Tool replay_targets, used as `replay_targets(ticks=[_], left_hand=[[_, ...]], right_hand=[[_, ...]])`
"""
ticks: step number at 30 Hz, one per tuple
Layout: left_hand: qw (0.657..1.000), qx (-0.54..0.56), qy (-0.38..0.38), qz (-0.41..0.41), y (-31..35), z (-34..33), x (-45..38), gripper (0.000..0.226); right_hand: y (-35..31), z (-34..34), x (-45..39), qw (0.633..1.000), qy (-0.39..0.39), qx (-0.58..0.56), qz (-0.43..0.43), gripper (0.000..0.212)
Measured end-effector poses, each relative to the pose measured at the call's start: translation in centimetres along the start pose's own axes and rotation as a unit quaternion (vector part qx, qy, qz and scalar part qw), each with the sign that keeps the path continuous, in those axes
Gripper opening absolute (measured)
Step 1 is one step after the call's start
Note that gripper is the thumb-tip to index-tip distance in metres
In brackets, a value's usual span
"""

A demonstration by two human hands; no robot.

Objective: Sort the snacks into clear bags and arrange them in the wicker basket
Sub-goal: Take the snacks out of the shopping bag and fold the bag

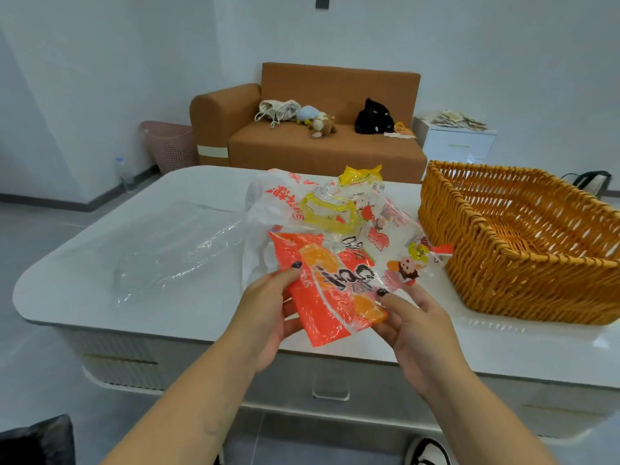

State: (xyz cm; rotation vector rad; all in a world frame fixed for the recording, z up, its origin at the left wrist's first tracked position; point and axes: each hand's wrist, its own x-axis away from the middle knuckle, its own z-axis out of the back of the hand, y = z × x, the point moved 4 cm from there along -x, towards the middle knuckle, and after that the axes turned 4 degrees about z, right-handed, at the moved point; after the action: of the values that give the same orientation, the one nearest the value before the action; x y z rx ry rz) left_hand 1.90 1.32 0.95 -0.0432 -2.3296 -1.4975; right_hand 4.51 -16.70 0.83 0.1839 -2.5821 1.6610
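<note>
Both the left hand [268, 307] and right hand [414, 325] pinch the orange snack packet [330, 290] above the table [84, 270] edge, seemingly to bag it, clear bags [174, 250] lying left, the wicker basket [523, 243] right.

wicker basket [523, 250] cut off at right edge

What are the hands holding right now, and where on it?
The orange snack packet: left hand grips its left edge, right hand its lower right corner.
</note>
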Motion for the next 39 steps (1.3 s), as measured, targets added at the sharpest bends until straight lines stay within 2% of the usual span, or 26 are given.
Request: replay_targets(ticks=[3,6,7,10,12,15,16,17,19,21,23,26,27,33,35,39], left_hand=[[0.998,-0.058,-0.002,-0.015,-0.2,-0.3,0.4,0.023],[0.997,-0.077,0.004,-0.023,0.0,-0.4,0.8,0.023],[0.997,-0.07,0.005,-0.021,0.2,-0.4,0.9,0.024],[0.998,-0.059,-0.001,-0.011,0.7,-0.1,1.0,0.039],[0.997,-0.075,-0.004,-0.019,1.1,0.1,1.2,0.04],[0.993,-0.105,0.023,-0.045,1.2,0.4,1.3,0.03],[0.992,-0.113,0.038,-0.049,1.1,0.7,1.2,0.029],[0.99,-0.117,0.051,-0.052,1.0,0.8,1.1,0.029],[0.989,-0.118,0.07,-0.05,1.0,1.1,0.9,0.026],[0.989,-0.12,0.069,-0.048,1.0,1.3,0.7,0.023],[0.989,-0.131,0.045,-0.045,1.0,1.1,0.7,0.022],[0.985,-0.169,-0.02,-0.032,0.7,0.2,0.9,0.021],[0.983,-0.18,-0.034,-0.031,0.5,0.0,1.1,0.019],[0.974,-0.222,-0.03,-0.046,0.3,-0.3,1.1,0.015],[0.97,-0.232,-0.036,-0.056,0.3,-0.4,1.1,0.014],[0.964,-0.252,-0.051,-0.062,-0.1,-0.8,1.2,0.02]], right_hand=[[-0.3,0.3,0.0,0.997,0.012,0.044,0.056,0.045],[-0.4,0.1,-0.2,0.97,-0.025,0.177,0.165,0.045],[-0.6,0.0,-0.1,0.939,-0.045,0.257,0.225,0.047],[-0.3,-0.6,0.6,0.795,-0.102,0.473,0.366,0.065],[0.3,-0.9,0.8,0.756,-0.131,0.516,0.382,0.07],[0.9,-1.3,1.0,0.734,-0.155,0.541,0.379,0.072],[1.1,-1.4,1.1,0.745,-0.176,0.533,0.361,0.073],[1.2,-1.5,1.2,0.77,-0.2,0.511,0.326,0.075],[1.0,-1.7,1.5,0.855,-0.224,0.414,0.219,0.075],[0.4,-1.4,1.2,0.928,-0.184,0.293,0.136,0.073],[-0.3,-0.7,0.3,0.963,-0.131,0.223,0.077,0.062],[-0.9,-0.3,-0.3,0.973,-0.114,0.2,0.006,0.025],[-0.9,-0.2,-0.4,0.974,-0.118,0.193,-0.008,0.02],[-1.4,0.2,0.1,0.962,-0.186,0.201,-0.019,0.02],[-1.5,0.4,0.1,0.962,-0.158,0.222,0.013,0.01],[-1.8,1.0,0.2,0.958,-0.087,0.261,0.08,0.012]])
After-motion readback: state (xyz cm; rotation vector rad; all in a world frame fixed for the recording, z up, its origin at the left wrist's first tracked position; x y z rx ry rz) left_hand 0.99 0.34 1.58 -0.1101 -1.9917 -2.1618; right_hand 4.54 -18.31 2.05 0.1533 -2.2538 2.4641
